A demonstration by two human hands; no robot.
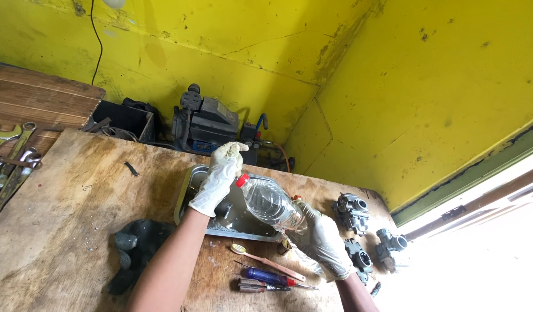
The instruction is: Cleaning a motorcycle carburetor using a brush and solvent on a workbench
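Observation:
My left hand point(221, 176), in a white glove, pinches the red cap point(241, 181) of a clear plastic bottle point(272, 205). My right hand point(324, 242), also gloved, grips the bottle's lower body. The bottle lies tilted, cap toward the upper left, over a metal tray point(188, 185) on the wooden workbench point(75, 208). Dark liquid and a part lie in the tray, mostly hidden by my hands.
A toothbrush point(265, 261) and two screwdrivers point(272, 277) lie in front of the tray. Carburetor parts point(352, 212) sit at the right. A dark rag point(140, 245) lies left of my arm. Wrenches point(9, 159) rest at the far left. A black machine point(205, 124) stands against the yellow wall.

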